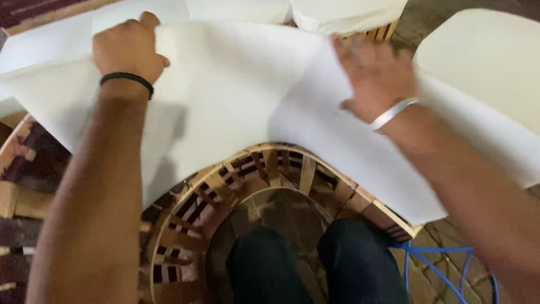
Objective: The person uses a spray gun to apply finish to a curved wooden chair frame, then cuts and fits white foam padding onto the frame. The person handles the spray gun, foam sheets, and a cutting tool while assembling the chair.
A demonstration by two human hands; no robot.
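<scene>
- White sheet – big, pale, foam-like or thick fabric, draped over a curved wooden frame right in front of the person; spans most of the view, lower edge arcs along the frame's rim.
- Left hand – at sheet's upper left, grip curled over the far edge, fingers pressed together & pinching the sheet; black band on wrist.
- Right hand – on sheet at upper right, motion-blurred; fingers look spread flat on the surface, thumb side near a raised fold. Can't tell if it's actually pinching. Silver bangle on wrist.
- Fold/crease runs from centre up toward right hand; part of the sheet lifts there.
- Frame – round, slatted light wood w/ dark gaps, two rings, open in the middle; person's knees in dark trousers inside it.
- More white pieces: one at far right, rounded corner; others at top.
- Blue wire stand lower right, on stone-paved floor.
- No labels/signs/packages seen.
</scene>
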